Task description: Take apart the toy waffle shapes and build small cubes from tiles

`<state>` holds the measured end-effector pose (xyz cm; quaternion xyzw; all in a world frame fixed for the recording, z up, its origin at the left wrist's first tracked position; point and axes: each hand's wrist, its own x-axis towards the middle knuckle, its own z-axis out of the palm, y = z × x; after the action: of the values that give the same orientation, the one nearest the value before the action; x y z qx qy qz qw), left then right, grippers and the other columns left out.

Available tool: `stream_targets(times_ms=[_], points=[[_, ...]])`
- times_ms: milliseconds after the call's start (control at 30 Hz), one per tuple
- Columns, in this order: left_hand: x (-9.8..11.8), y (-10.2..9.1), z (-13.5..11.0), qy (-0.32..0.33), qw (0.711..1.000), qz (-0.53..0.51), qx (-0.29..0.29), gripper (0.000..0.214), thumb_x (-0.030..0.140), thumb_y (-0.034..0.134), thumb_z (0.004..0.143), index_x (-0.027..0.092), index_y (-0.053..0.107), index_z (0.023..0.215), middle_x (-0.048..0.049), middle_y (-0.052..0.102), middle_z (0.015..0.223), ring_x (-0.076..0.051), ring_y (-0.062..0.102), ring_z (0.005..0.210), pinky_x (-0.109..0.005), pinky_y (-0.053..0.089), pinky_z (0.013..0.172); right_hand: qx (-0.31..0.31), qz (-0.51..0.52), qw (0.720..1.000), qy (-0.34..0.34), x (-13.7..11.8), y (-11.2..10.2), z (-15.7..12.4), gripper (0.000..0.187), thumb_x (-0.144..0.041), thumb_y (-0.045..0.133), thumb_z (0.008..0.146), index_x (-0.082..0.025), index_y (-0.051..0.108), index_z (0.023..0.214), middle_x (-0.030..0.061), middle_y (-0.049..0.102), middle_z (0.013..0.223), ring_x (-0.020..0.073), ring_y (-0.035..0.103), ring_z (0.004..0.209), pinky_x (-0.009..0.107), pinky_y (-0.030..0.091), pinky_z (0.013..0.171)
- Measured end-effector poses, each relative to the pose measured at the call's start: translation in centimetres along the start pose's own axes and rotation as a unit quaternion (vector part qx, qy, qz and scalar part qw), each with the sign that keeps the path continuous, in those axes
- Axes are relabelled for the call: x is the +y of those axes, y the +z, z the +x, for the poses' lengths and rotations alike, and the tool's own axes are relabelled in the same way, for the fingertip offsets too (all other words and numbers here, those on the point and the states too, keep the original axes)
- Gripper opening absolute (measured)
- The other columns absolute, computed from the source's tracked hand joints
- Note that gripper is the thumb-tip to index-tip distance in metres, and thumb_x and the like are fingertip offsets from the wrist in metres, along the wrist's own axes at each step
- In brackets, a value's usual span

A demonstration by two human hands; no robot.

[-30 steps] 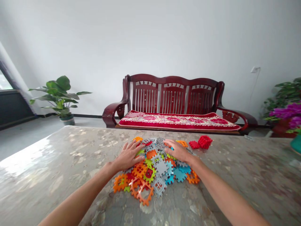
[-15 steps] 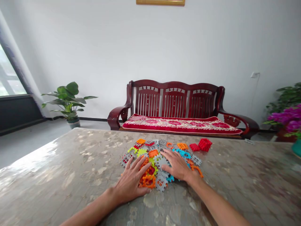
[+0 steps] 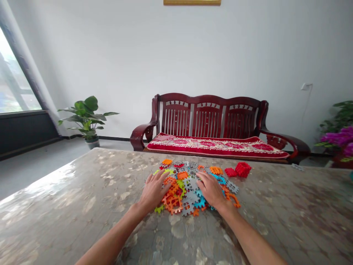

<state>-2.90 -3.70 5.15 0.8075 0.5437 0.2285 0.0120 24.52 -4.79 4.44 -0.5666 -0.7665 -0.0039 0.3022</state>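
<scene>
A pile of flat plastic interlocking tiles with notched edges, in orange, grey, blue, lime green and red, lies on the table (image 3: 110, 221). My left hand (image 3: 153, 189) rests at the pile's left side with its fingers spread, close to orange tiles (image 3: 173, 203). At the right side, my right hand (image 3: 211, 189) lies over blue tiles (image 3: 200, 200), fingers apart and thumb pointing inward. Grey tiles (image 3: 189, 202) show between the two hands. Neither hand grips a tile. Some tiles are hidden under the palms and fingers.
Right of the pile stands a red block of joined tiles (image 3: 243, 169) beside a flat red tile (image 3: 230, 172). A single grey tile (image 3: 298, 167) lies near the far right edge. Beyond the table is a wooden bench (image 3: 206, 121); a potted plant (image 3: 89, 114) stands left.
Both hands have shifted slightly at the pile's sides, the left one up and away from the near tiles. Near tiles have moved inward, and a lime green tile now shows by the left wrist.
</scene>
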Motion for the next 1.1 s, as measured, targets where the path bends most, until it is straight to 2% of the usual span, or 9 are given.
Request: stream_targets(times_ms=[67, 167, 200, 267, 400, 533, 733, 900, 1100], points=[[-1.0, -0.4, 0.4, -0.094, 0.995, -0.007, 0.036, 0.044, 0.038, 0.044, 0.094, 0.025, 0.052, 0.136, -0.0095, 0.051, 0.145, -0.025, 0.047, 0.132, -0.046, 0.031, 0.113, 0.032, -0.003, 0.999, -0.003, -0.1, -0.1, -0.4, 0.032, -0.027, 0.046, 0.093, -0.022, 0.066, 0.118, 0.0066, 0.066, 0.124, 0.0236, 0.058, 0.116, 0.041, 0.042, 0.103], [-2.6, -0.5, 0.1, -0.254, 0.964, -0.026, 0.077, 0.045, 0.036, 0.041, 0.094, 0.019, 0.054, 0.133, -0.0128, 0.056, 0.139, -0.027, 0.053, 0.127, -0.042, 0.039, 0.106, 0.069, 0.0, 0.998, -0.015, -0.5, -0.3, -1.2, 0.03, -0.025, 0.048, 0.092, -0.021, 0.066, 0.115, 0.0065, 0.067, 0.12, 0.0228, 0.059, 0.113, 0.041, 0.043, 0.101], [-3.1, -0.4, -0.2, -0.291, 0.952, -0.032, 0.084, 0.045, 0.036, 0.04, 0.094, 0.018, 0.054, 0.133, -0.0134, 0.057, 0.137, -0.027, 0.055, 0.124, -0.042, 0.041, 0.104, 0.08, 0.001, 0.997, -0.022, -0.6, -0.3, -1.5, 0.029, -0.025, 0.049, 0.092, -0.022, 0.066, 0.116, 0.0064, 0.067, 0.12, 0.0226, 0.058, 0.112, 0.04, 0.043, 0.101], [-3.9, -0.1, -0.8, -0.324, 0.942, -0.038, 0.084, 0.045, 0.036, 0.041, 0.093, 0.017, 0.056, 0.132, -0.0136, 0.06, 0.133, -0.028, 0.057, 0.12, -0.041, 0.043, 0.101, 0.102, 0.001, 0.994, -0.038, -0.7, -0.3, -2.1, 0.029, -0.025, 0.049, 0.092, -0.022, 0.065, 0.116, 0.0061, 0.067, 0.12, 0.0225, 0.058, 0.112, 0.041, 0.043, 0.102], [-4.7, 0.4, -1.4, -0.298, 0.952, -0.034, 0.068, 0.046, 0.037, 0.04, 0.094, 0.017, 0.057, 0.131, -0.0123, 0.062, 0.131, -0.028, 0.058, 0.12, -0.04, 0.043, 0.101, 0.149, -0.009, 0.988, -0.043, 0.5, -0.6, -2.8, 0.029, -0.024, 0.046, 0.093, -0.023, 0.065, 0.114, 0.0062, 0.068, 0.117, 0.0226, 0.058, 0.111, 0.043, 0.04, 0.103], [-4.9, 0.6, -1.0, -0.275, 0.961, -0.024, 0.033, 0.044, 0.035, 0.039, 0.094, 0.017, 0.058, 0.13, -0.0112, 0.065, 0.128, -0.028, 0.059, 0.119, -0.04, 0.043, 0.101, 0.196, -0.026, 0.98, -0.001, 3.0, -1.3, -3.1, 0.031, -0.025, 0.043, 0.093, -0.02, 0.066, 0.114, 0.0079, 0.069, 0.115, 0.0229, 0.059, 0.109, 0.043, 0.042, 0.1], [-5.1, 0.9, -1.1, -0.224, 0.974, -0.01, 0.013, 0.039, 0.034, 0.042, 0.093, 0.021, 0.062, 0.125, -0.0075, 0.065, 0.129, -0.026, 0.057, 0.121, -0.04, 0.038, 0.106, 0.218, 0.011, 0.969, 0.114, 6.3, -2.6, -3.4, 0.039, -0.034, 0.038, 0.089, -0.018, 0.069, 0.107, 0.0106, 0.071, 0.11, 0.0245, 0.062, 0.104, 0.041, 0.045, 0.094], [-5.3, 0.9, -1.2, -0.223, 0.975, -0.004, 0.009, 0.04, 0.034, 0.043, 0.092, 0.022, 0.061, 0.125, -0.0076, 0.066, 0.127, -0.026, 0.058, 0.119, -0.04, 0.039, 0.105, 0.255, 0.079, 0.926, 0.269, 9.3, -4.4, -4.2, 0.04, -0.038, 0.04, 0.082, -0.021, 0.07, 0.103, 0.0084, 0.074, 0.106, 0.0243, 0.066, 0.099, 0.037, 0.048, 0.09], [-5.4, 1.0, -1.2, -0.214, 0.977, -0.007, 0.009, 0.04, 0.035, 0.043, 0.091, 0.023, 0.061, 0.124, -0.0063, 0.066, 0.127, -0.026, 0.058, 0.119, -0.04, 0.039, 0.104, 0.242, 0.108, 0.911, 0.317, 12.8, -4.8, -6.1, 0.039, -0.032, 0.043, 0.068, -0.02, 0.071, 0.093, 0.0082, 0.075, 0.093, 0.0236, 0.068, 0.085, 0.034, 0.05, 0.081]])
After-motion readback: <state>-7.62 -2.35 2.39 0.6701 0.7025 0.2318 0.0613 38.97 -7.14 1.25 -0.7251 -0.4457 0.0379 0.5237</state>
